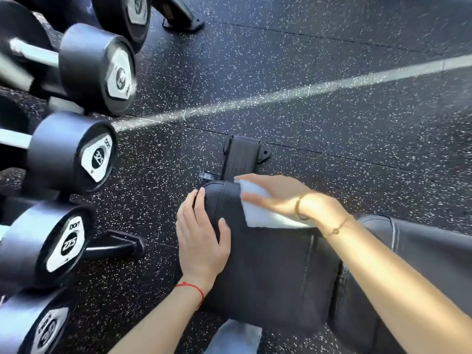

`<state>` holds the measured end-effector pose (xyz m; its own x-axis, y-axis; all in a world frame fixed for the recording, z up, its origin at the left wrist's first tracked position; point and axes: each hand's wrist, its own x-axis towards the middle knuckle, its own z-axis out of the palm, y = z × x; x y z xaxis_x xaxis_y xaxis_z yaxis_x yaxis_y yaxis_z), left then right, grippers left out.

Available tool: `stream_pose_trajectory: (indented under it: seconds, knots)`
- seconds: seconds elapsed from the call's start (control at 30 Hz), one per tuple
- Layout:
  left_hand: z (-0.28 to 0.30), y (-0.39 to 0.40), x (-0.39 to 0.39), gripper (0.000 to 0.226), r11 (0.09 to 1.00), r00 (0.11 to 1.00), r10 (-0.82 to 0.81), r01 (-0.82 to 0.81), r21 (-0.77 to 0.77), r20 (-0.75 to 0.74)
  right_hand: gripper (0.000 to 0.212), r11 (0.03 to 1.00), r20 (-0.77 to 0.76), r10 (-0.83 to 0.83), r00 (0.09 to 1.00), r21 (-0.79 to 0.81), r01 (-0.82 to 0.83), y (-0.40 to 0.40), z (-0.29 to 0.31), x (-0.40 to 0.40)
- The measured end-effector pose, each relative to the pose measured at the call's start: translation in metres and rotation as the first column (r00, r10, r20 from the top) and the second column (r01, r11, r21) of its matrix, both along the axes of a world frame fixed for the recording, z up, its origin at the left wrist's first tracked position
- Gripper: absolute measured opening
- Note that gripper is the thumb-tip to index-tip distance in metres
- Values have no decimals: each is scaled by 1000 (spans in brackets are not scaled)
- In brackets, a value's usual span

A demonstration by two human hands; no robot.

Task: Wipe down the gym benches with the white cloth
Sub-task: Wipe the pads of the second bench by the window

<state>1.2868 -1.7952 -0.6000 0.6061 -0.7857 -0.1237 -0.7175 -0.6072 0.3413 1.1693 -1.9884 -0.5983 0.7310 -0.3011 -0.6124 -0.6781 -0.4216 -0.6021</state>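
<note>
Black speckled rubber floor [332, 103] fills most of what I see, crossed by a pale painted line [281, 94]. Along my left runs a rack of dumbbells [76, 154], their round black ends facing me with white number plates, some blurred past reading. Below me is the bench [275, 272], its dark padded seat running from my knees out to a rounded end, with the black frame foot [242, 155] on the floor just beyond it. The white cloth [260, 213] lies over the right side of that rounded end. My right hand [275, 198] lies flat on the cloth, fingers straight and close together, pressing it to the pad rather than pinching it. My left hand [201, 236] is spread over the left edge of the pad, fingers curling around the end, thumb on top. A red string [194, 290] circles my left wrist; what look like two thin gold bracelets [298, 205] sit on my right.
</note>
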Motion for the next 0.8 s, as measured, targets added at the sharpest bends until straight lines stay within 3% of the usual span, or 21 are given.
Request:
stream_pose_trajectory:
  seconds: [0.2, 0.33, 0.43, 0.5, 0.6, 0.67, 0.7, 0.77, 0.8]
  knots:
    - [0, 1, 1, 66, 1000, 1000, -8, 8, 27, -13, 49, 997, 48, 60, 997, 37, -61, 11, -3, 59]
    - [3, -1, 1, 67, 998, 1000, -29, 29, 53, -7, 59, 995, 51, -45, 998, 91, 40, 8, 6, 13]
    - [4, 0, 0, 68, 997, 1000, -21, 22, 73, -6, 66, 997, -29, -21, 999, 71, 23, 0, 14, -34]
    - [4, -1, 0, 68, 996, 1000, -20, 20, 82, -1, 67, 998, -75, -5, 997, 68, 10, -6, 16, -36]
    - [4, -1, -2, 69, 995, 1000, -25, 24, 100, 7, 64, 995, -4, -35, 999, 91, 35, -3, 19, -4]
    - [3, -1, -2, 68, 996, 999, -33, 31, 81, 16, 63, 999, -22, -25, 999, 33, 26, 12, 10, 24]
    - [3, -1, -1, 68, 997, 999, -35, 34, 68, 16, 63, 992, -132, -108, 985, -79, 98, 15, 2, 32]
    - [3, 0, 1, 68, 999, 999, -36, 36, 39, 6, 62, 922, -357, -331, 874, -319, 219, 16, 5, 33]
    - [3, 0, 1, 68, 999, 999, -35, 35, 27, -2, 59, 934, -256, -256, 932, -315, 170, 21, 3, 24]
